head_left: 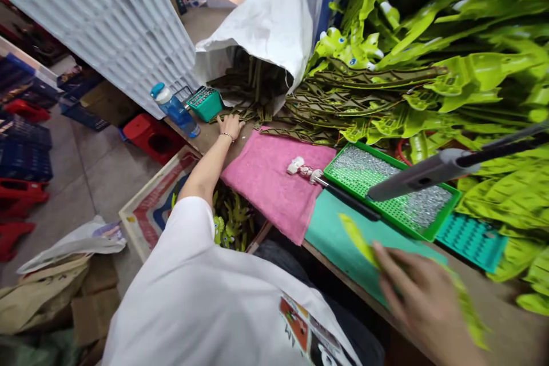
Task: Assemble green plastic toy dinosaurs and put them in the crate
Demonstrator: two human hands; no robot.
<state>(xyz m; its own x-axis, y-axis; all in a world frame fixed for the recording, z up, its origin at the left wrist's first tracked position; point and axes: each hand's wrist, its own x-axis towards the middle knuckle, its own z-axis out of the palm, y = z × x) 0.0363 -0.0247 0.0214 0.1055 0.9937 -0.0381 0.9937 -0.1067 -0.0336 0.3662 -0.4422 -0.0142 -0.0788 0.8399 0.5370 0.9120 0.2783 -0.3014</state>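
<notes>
My left hand [230,126] reaches out flat at the table's far left edge, its fingers apart on the near ends of the brown lattice strips [334,97]. Blurred by motion, my right hand [418,286] is closed on a thin yellow-green piece [357,237] at the lower right. That piece sticks out past the fingertips over a teal mat [338,234]. Between the hands lies a pink cloth [274,174] with small white parts [295,166] on it. A screwdriver with a black handle [351,199] rests beside the cloth.
A green tray [351,182] of screws sits under a grey power tool [416,174]. Green plastic pieces [484,80] are heaped at the right. A white sack [266,17], a teal basket [205,104] and a blue bottle [174,110] stand at the back left.
</notes>
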